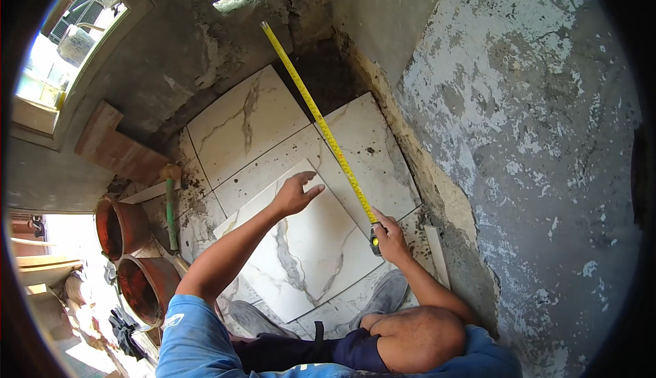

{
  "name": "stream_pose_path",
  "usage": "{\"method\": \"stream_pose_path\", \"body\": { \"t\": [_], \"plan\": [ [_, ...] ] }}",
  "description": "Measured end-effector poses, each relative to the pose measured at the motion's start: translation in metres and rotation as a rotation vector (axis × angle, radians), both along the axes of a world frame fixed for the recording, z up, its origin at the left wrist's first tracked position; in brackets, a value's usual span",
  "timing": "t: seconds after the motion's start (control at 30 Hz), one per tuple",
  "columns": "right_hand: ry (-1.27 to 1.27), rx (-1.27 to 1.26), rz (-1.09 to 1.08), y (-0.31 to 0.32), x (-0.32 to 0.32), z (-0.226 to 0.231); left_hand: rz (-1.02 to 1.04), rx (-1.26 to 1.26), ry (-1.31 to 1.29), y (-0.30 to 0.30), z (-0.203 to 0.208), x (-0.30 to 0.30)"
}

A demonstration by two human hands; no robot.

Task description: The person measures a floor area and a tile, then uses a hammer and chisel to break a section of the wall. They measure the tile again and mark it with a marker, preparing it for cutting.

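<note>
My right hand is closed round the case of a tape measure, low over the floor. Its yellow blade runs out far and to the left, with the tip near the back wall. My left hand holds nothing; thumb and fingers are apart above a loose marble-patterned tile. That tile lies at an angle over other floor tiles of the same white, grey-veined kind. Beyond them, in the far corner, is a dark untiled patch under the blade.
At the left are a green-handled hammer, two reddish buckets and a brown board. A thin pale strip lies by the rough right wall. Crumbs of debris dot the tiles. My shoes rest near the loose tile.
</note>
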State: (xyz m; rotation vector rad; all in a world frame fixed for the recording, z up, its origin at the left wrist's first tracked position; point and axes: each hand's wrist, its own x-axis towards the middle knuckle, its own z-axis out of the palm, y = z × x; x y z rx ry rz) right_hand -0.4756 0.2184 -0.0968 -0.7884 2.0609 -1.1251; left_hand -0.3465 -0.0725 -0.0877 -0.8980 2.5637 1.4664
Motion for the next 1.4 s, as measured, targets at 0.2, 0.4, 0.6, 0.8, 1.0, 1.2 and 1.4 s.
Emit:
{"method": "stream_pose_path", "body": {
  "t": [0.2,0.4,0.6,0.8,1.0,1.2,1.4],
  "plan": [
    [-0.091,-0.214,0.254,-0.044,0.063,0.042,0.038,0.642,0.046,0.035,0.048,0.069],
    [-0.171,-0.291,0.332,-0.102,0.095,0.072,0.119,0.660,0.263,0.009,0.113,0.097],
    [-0.391,-0.175,0.410,-0.132,0.121,0.116,0.210,0.520,0.306,-0.019,0.151,0.142],
    [-0.458,-0.091,0.524,-0.173,0.150,0.137,0.303,0.601,0.444,0.013,0.125,0.196],
    [-0.726,-0.002,0.595,-0.186,0.197,0.123,0.827,0.962,0.550,0.038,0.094,0.234],
    [-0.440,0.140,0.665,-0.215,0.155,0.046,1.048,1.245,0.432,0.077,0.072,0.304],
    [0.487,0.304,0.345,-0.169,0.035,-0.033,1.372,1.160,0.237,0.167,-0.009,0.355]
  ]
}}
